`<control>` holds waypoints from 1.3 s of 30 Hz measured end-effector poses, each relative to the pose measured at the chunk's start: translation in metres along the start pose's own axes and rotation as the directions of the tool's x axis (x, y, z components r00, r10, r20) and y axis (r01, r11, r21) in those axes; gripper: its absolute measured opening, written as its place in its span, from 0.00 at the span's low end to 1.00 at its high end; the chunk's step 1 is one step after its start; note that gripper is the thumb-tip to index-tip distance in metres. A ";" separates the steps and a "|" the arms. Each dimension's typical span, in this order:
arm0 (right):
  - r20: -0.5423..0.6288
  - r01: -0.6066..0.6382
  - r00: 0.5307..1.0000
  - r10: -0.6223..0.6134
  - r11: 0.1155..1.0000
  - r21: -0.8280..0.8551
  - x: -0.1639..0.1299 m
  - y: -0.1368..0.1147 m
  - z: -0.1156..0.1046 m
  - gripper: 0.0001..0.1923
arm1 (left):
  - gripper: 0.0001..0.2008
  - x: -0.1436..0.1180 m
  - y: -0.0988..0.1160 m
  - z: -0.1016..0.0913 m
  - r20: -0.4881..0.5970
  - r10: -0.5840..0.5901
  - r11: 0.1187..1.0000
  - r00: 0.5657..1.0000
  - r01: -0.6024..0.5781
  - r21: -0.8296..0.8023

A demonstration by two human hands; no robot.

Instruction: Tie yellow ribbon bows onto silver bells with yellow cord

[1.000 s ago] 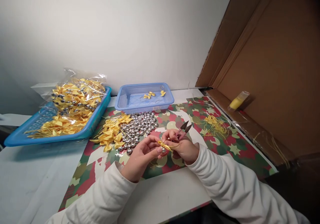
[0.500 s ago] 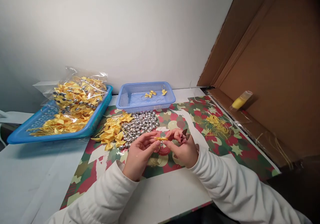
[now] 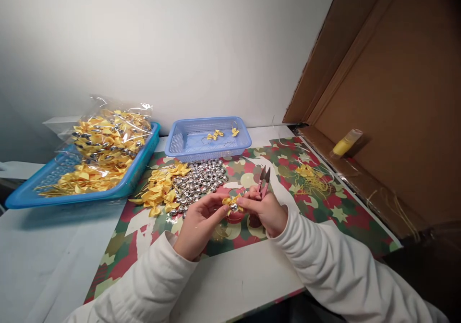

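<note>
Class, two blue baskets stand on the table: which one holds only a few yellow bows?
The small blue basket by the wall, behind the silver bells. It holds a few bows, while the large blue basket on the left carries a full bag of them.

Glossy yellow satin ribbon bow (image 3: 232, 201); shiny silver metal bells (image 3: 200, 182); matt perforated blue plastic basket (image 3: 208, 140); crinkly clear plastic bag (image 3: 108, 130); smooth printed paper sheet (image 3: 317, 217); matt brown cardboard (image 3: 396, 97).

White table (image 3: 46, 255): patterned mat (image 3: 309, 207), blue tray (image 3: 29, 198), blue basket (image 3: 180, 142), cardboard (image 3: 378, 121) at right.
</note>
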State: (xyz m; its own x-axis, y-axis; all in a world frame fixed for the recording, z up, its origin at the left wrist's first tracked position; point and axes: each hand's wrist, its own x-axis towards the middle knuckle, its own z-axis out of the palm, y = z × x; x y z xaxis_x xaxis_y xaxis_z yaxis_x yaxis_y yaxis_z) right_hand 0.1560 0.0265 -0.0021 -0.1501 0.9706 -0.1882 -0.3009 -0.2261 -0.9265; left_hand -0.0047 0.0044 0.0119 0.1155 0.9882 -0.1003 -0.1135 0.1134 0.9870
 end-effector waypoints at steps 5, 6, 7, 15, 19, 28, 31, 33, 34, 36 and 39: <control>0.003 -0.118 0.993 0.119 0.985 0.124 -0.002 -0.002 0.001 0.32 | 0.14 0.001 0.001 0.000 -0.031 0.037 0.999 0.999 -0.036 0.040; 0.013 -0.143 0.990 0.143 0.979 0.142 -0.002 -0.002 0.001 0.32 | 0.14 0.001 0.001 0.000 -0.036 0.041 0.999 0.999 -0.040 0.037; 0.022 -0.167 0.986 0.166 0.974 0.155 -0.002 -0.003 0.001 0.32 | 0.14 0.001 0.001 0.000 -0.040 0.042 0.999 0.998 -0.041 0.028; -0.012 -0.166 0.985 0.171 0.973 0.163 -0.002 -0.003 0.002 0.33 | 0.16 -0.001 0.001 0.001 -0.035 0.063 0.998 0.997 -0.064 -0.013; 0.007 -0.142 0.990 0.142 0.978 0.151 -0.003 -0.001 0.003 0.33 | 0.17 -0.002 0.003 0.001 0.003 0.064 0.998 0.998 -0.064 -0.022; 0.026 -0.207 0.978 0.205 0.962 0.179 -0.004 -0.007 0.004 0.34 | 0.15 0.001 -0.006 -0.005 -0.053 -0.006 0.996 0.999 0.002 -0.086; 0.018 -0.238 0.971 0.239 0.952 0.191 -0.004 -0.007 0.004 0.34 | 0.15 0.002 -0.007 -0.005 -0.056 0.007 0.996 0.998 -0.012 -0.088; 0.012 -0.191 0.981 0.192 0.966 0.171 -0.003 -0.006 0.004 0.34 | 0.17 0.002 -0.006 -0.005 -0.060 0.022 0.996 0.998 -0.027 -0.080; 0.008 -0.152 0.988 0.152 0.977 0.152 -0.003 -0.005 0.003 0.34 | 0.17 0.002 -0.005 -0.005 -0.059 0.021 0.996 0.998 -0.026 -0.083; 0.008 -0.075 0.997 0.075 0.992 0.106 -0.002 -0.004 0.004 0.34 | 0.15 0.002 -0.004 -0.005 -0.045 -0.001 0.995 0.999 -0.003 -0.096; 0.012 -0.019 1.000 0.018 0.998 0.065 -0.002 -0.003 0.004 0.32 | 0.10 0.002 -0.004 -0.005 -0.035 -0.045 0.995 0.998 0.041 -0.091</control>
State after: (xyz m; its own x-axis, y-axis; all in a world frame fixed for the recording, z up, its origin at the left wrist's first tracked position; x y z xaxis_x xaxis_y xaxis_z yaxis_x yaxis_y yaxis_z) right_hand 0.1534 0.0250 0.0025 -0.1671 0.9653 -0.2008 -0.3589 -0.2493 -0.8995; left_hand -0.0094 0.0066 0.0074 0.0855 0.9852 -0.1485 -0.1980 0.1629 0.9666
